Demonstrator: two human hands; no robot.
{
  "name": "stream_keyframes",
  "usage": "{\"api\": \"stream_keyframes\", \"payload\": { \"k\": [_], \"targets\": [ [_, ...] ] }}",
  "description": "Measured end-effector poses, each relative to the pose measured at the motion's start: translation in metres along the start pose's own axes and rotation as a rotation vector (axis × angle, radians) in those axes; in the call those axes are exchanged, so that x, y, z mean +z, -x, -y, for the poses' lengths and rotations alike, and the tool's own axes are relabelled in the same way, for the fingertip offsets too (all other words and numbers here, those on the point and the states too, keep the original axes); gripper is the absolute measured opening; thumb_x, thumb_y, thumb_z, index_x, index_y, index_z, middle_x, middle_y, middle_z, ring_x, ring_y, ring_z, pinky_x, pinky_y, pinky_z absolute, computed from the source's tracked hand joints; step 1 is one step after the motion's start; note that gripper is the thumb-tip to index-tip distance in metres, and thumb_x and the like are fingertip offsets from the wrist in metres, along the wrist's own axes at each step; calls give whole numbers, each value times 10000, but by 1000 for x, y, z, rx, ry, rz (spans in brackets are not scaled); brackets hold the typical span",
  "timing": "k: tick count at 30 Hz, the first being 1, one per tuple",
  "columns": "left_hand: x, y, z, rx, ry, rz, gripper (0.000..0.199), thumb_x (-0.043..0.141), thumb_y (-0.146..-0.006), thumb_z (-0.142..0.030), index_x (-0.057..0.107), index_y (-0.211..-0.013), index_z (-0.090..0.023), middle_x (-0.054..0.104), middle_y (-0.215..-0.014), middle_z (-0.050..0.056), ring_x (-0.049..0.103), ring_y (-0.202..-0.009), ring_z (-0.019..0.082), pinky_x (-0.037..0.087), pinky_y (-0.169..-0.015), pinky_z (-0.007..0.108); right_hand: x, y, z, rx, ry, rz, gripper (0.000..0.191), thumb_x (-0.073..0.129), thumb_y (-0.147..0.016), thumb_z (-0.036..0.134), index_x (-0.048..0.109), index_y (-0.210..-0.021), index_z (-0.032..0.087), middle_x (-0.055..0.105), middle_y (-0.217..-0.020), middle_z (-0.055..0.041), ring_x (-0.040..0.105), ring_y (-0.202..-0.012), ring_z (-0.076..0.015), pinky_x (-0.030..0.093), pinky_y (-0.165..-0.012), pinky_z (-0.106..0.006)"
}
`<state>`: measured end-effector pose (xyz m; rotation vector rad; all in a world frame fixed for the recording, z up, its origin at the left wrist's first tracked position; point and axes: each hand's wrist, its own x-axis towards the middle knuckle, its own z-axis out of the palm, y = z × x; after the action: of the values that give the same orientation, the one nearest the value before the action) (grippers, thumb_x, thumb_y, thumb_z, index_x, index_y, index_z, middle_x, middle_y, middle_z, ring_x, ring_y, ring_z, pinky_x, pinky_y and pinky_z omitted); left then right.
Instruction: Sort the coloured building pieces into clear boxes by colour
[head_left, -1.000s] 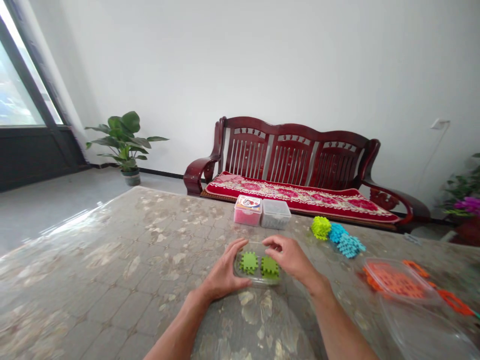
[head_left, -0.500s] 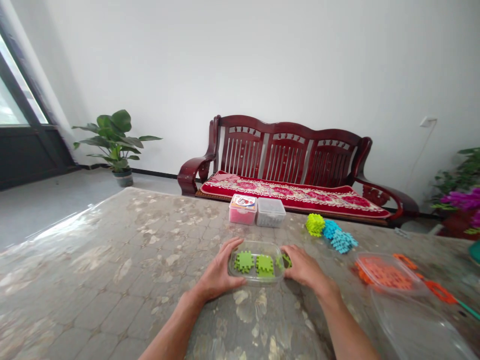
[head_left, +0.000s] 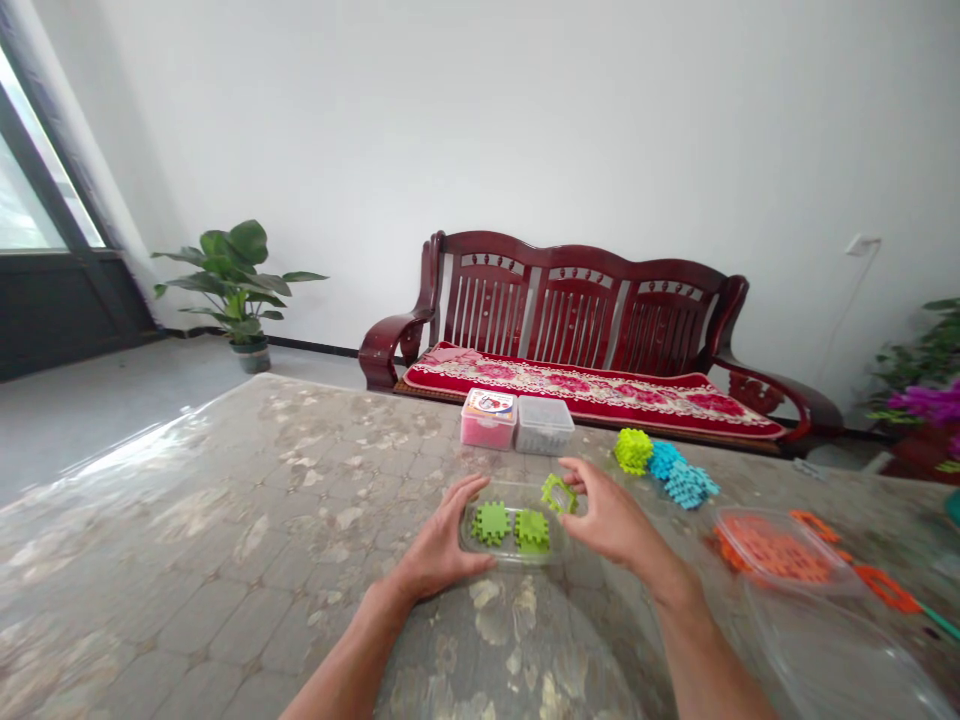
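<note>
A clear plastic container [head_left: 510, 560] stands on the table in front of me. Green toothed building pieces [head_left: 492, 524] lie inside it in two groups. My left hand [head_left: 442, 535] is wrapped around the container's left end, thumb at the near side and fingers at the far side. Between the thumb and fingers of my right hand [head_left: 604, 512] is a green square frame-shaped building piece [head_left: 558, 494], held tilted over the container's right end.
Behind stand a pink-filled box [head_left: 487, 425] and a grey-looking clear box [head_left: 545, 427]. Yellow-green [head_left: 634, 451] and blue pieces [head_left: 688, 484] sit at the back right. Nearer right are a container of orange pieces [head_left: 780, 550] and a transparent lid [head_left: 847, 650].
My right hand has lifted the green frame-shaped piece from beside the container's right end to above its rim. My left hand stays on the container.
</note>
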<state>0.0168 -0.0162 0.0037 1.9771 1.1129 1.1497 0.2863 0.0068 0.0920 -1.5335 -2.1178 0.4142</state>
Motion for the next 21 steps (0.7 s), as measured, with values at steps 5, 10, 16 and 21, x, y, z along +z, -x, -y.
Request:
{"api": "stream_keyframes", "payload": {
  "k": [5, 10, 16, 21],
  "targets": [
    [3, 0, 2, 23, 2, -16, 905, 837, -663, -340, 402, -1447, -217, 412, -1493, 148, 401, -1394, 352, 357, -1159, 521, 16, 1, 43, -166, -12, 185, 662, 654, -626, 135, 564, -1278, 208, 673, -1150, -78, 616, -1072, -232, 463, -965, -353],
    [3, -1, 3, 25, -3, -24, 890, 815, -670, -303, 398, -1453, -225, 424, -1486, 145, 414, -1384, 353, 368, -1149, 533, 20, -3, 45, -258, -40, 230, 578, 691, -668, 206, 614, -1240, 231, 666, -1230, -66, 604, -1133, -250, 462, -1004, -364],
    [2, 0, 3, 9, -7, -21, 873, 789, -660, -232, 411, -1447, -234, 435, -1491, 128, 416, -1388, 348, 346, -1163, 526, -26, -32, -19, -93, -55, -32, 549, 588, -727, 100, 598, -1270, 177, 662, -1262, -110, 627, -1140, -236, 471, -1017, -362],
    [2, 0, 6, -6, 2, -19, 877, 797, -667, -265, 408, -1452, -227, 427, -1499, 139, 439, -1375, 355, 344, -1164, 532, -71, -74, -97, 127, 329, 6, 838, 687, -677, 157, 406, -1466, 149, 474, -1486, -163, 444, -1370, -265, 344, -1126, -383]
  ]
}}
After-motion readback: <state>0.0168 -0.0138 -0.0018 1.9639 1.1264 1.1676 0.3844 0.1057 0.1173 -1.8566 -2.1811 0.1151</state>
